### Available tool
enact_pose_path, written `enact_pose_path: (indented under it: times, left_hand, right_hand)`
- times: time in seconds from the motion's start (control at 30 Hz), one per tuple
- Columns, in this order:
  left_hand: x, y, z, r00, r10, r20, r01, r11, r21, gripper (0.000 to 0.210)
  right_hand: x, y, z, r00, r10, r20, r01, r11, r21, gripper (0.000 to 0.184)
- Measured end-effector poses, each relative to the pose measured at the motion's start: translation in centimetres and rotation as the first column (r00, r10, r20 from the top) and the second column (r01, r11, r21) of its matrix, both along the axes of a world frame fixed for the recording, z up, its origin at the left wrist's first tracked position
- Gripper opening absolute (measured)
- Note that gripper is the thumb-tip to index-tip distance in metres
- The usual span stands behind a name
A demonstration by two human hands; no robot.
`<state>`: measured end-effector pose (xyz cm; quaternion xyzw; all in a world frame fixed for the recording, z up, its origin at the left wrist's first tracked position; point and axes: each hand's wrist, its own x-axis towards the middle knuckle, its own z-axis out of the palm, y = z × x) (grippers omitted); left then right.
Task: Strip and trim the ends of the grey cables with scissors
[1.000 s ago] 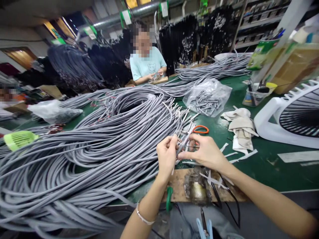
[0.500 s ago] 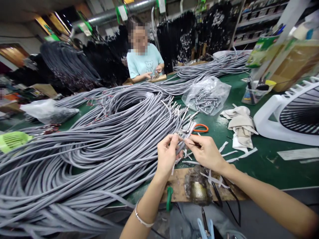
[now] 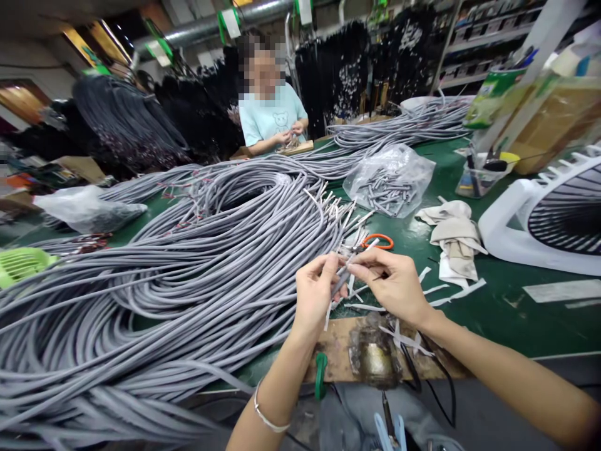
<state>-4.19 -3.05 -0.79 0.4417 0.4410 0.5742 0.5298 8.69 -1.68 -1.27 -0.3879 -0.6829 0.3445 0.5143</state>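
Observation:
A grey cable [image 3: 341,280] runs between my two hands, its end pointing away from me. My left hand [image 3: 315,291] is closed around it, thumb on top. My right hand [image 3: 397,287] is closed in a pinch at the cable's end, thumb and forefinger together. A thin dark piece shows by its curled fingers, too small to name. Just beyond the fingertips are white-ended cables [image 3: 350,216] and orange-handled scissors [image 3: 379,242], partly covered. White strips [image 3: 432,289] lie beside my right hand. What exactly the fingertips pinch is partly hidden.
Coiled grey cables [image 3: 201,282] cover the left side. A bag of short grey pieces [image 3: 387,185], a cloth [image 3: 454,235] and a white fan [image 3: 507,219] stand right. A wooden board [image 3: 335,344] lies below my hands. A co-worker [image 3: 275,116] sits opposite.
My right hand has shifted slightly right and turned, its fingers more curled. More of the grey cable shows between my hands. My left hand has stayed almost still.

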Motion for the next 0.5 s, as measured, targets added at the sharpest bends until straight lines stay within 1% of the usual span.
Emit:
enact_pose_path:
  times: [0.1, 0.17, 0.23, 0.43, 0.5]
  left_hand:
    - [-0.28, 0.0, 0.15, 0.997, 0.012, 0.071, -0.011, 1.0, -0.02, 0.025]
    - [-0.44, -0.06, 0.3, 0.994, -0.027, 0.105, 0.029, 0.999, -0.022, 0.02]
    - [-0.49, -0.12, 0.41, 0.992, -0.071, 0.104, 0.074, 0.997, -0.028, 0.019]
    - [-0.09, -0.01, 0.37, 0.992, -0.126, 0.027, 0.128, 0.989, -0.068, 0.034]
    - [0.02, 0.04, 0.32, 0.993, -0.116, 0.024, 0.117, 0.99, -0.073, 0.032]
  right_hand:
    - [-0.1, 0.01, -0.06, 0.997, 0.009, -0.08, -0.013, 0.999, -0.049, 0.014]
    - [-0.1, 0.14, -0.13, 0.991, 0.019, -0.132, -0.028, 0.997, -0.069, 0.014]
    - [-0.05, 0.26, -0.22, 0.989, 0.029, -0.144, -0.039, 0.997, -0.068, 0.014]
    - [0.15, 0.17, -0.43, 0.999, 0.034, -0.025, -0.034, 0.999, 0.009, 0.011]
    - [0.19, 0.08, -0.41, 1.0, 0.023, 0.006, -0.023, 0.999, 0.026, 0.01]
